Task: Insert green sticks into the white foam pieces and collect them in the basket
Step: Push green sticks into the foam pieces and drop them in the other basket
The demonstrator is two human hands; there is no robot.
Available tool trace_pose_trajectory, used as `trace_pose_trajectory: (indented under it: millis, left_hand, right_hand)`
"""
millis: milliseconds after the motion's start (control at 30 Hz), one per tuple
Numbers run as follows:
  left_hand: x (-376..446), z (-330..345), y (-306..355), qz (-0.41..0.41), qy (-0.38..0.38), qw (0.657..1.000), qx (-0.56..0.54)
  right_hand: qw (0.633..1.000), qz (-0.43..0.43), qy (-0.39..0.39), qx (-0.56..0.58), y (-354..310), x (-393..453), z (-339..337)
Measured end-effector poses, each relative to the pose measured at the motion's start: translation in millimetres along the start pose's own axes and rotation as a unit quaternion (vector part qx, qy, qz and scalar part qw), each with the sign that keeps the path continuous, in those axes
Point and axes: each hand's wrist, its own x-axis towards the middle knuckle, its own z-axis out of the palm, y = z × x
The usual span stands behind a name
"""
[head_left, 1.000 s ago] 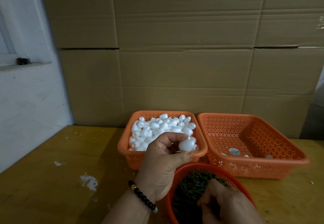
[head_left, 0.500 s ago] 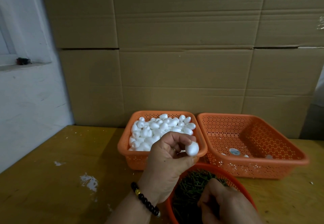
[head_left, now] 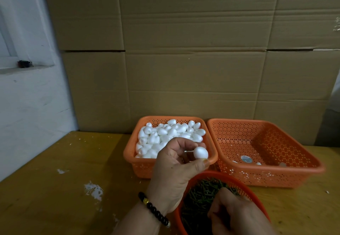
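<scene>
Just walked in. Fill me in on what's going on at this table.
A person is putting foam pieces onto green sticks. The left hand pinches one white foam piece in front of the basket of foam pieces. The right hand is down in the round red basket among the green sticks; whether it holds one is not visible. The collecting basket on the right holds only a few small bits.

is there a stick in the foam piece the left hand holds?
No: the foam piece pinched by the left hand shows bare white, with no green stick in it.
</scene>
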Motion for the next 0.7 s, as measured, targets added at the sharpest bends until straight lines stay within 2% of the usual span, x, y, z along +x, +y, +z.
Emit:
trace_pose_trajectory:
  millis: [267,700]
  left_hand:
    - [-1.8,1.7,0.1,0.026,0.003,0.997,0.067]
    - [-3.5,4.2,-0.1,0.030,0.017,0.996,0.080]
  right_hand:
    - [1.000,0.023,-0.012,-0.014,-2.5,0.5,-0.1]
    - [0.999,0.027,-0.028,-0.022,-7.2,1.0,-3.3]
